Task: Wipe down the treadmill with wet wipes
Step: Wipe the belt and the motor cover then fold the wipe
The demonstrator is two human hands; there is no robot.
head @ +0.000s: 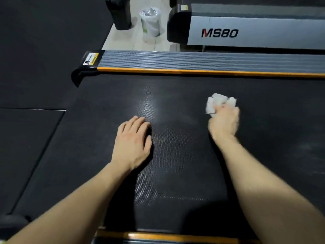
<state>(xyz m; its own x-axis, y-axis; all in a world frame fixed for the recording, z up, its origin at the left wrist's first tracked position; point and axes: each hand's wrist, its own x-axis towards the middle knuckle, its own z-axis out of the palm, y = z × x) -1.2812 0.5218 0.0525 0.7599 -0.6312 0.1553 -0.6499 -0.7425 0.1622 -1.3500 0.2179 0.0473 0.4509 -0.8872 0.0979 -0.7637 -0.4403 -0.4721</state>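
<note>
Head view: right hand [224, 120] gripping crumpled white wipe [219, 103], pressing it on treadmill belt [175, 95]; left hand [132, 143] lying flat on belt, fingers straight, together, beside wipe.

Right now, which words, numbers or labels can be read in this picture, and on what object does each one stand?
"MS80": grey side panel of the neighbouring treadmill.
Yellow and white sticker, at the end of the side rail: too small to read.
Small yellow label, top of the neighbouring treadmill: blurred, unreadable.
</note>
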